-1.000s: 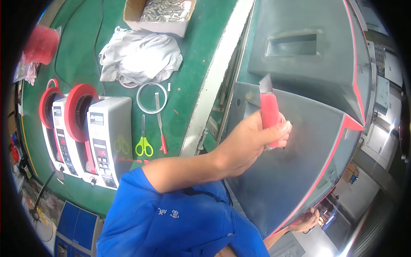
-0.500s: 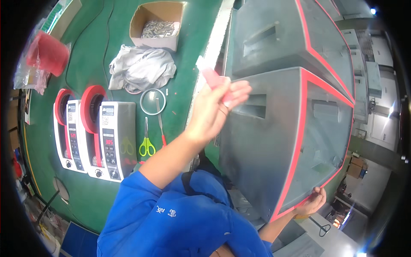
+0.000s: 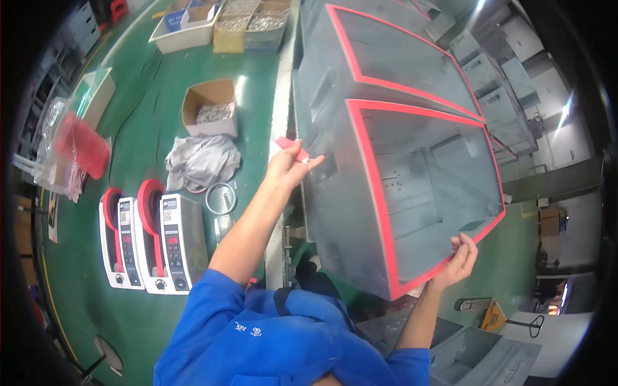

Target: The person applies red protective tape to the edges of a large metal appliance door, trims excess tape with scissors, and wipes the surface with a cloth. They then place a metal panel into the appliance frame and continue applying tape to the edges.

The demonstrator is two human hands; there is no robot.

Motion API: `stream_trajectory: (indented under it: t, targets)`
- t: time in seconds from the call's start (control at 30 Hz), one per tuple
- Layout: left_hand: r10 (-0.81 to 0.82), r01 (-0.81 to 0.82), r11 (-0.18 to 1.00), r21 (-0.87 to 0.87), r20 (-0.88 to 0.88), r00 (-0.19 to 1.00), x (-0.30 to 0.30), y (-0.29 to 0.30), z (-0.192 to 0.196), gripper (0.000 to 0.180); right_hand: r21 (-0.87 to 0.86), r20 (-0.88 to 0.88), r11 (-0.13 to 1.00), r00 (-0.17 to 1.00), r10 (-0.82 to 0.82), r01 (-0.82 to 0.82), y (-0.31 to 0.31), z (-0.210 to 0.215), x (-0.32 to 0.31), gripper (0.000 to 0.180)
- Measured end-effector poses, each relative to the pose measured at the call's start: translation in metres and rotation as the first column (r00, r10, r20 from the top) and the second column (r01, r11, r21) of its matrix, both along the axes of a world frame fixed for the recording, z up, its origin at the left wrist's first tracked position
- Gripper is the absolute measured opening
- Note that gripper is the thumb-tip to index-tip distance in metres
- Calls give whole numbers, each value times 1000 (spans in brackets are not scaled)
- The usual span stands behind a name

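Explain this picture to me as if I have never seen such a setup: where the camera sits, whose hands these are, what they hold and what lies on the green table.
The camera sits on a person's head and looks down, so the blue sleeves and bare forearms at the bottom are the wearer's own. The wide lens bends straight edges. The left hand holds a small pink piece against the side of a big grey metal box with a red rim. The right hand grips that box at its lower red edge. On the green table lie a grey cloth, a ring of clear tape, a cardboard box of small metal parts, and white tape dispensers with red wheels.
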State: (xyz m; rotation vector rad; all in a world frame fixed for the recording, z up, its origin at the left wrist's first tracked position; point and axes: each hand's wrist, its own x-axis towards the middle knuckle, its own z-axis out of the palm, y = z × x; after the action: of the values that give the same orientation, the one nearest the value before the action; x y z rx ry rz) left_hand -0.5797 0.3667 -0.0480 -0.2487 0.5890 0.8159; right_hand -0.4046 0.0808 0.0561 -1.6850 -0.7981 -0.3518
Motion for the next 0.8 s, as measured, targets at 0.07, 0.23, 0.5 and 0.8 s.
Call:
stream_trajectory:
  t: [0.07, 0.23, 0.5, 0.8]
  targets:
    - [-17, 17, 996, 88, -9, 1000, 1, 4, -13, 32, 8, 31, 1000, 1000, 4, -4, 5, 1, -2, 21]
    - [-177, 237, 903, 359, -190, 966, 9, 16, -46, 35, -89, 103, 995, 993, 59, -50, 21, 7, -8, 15]
    - [699, -25, 448, 894, -333, 633, -29, -170, 117, 16, -8, 91, 715, 712, 696, -699, -39, 38, 29, 30]
    - [-150, 652, 199, 732, -635, 758, 177, -376, 113, 23, 96, -296, 582, 535, 791, -808, -149, 16, 125, 40]
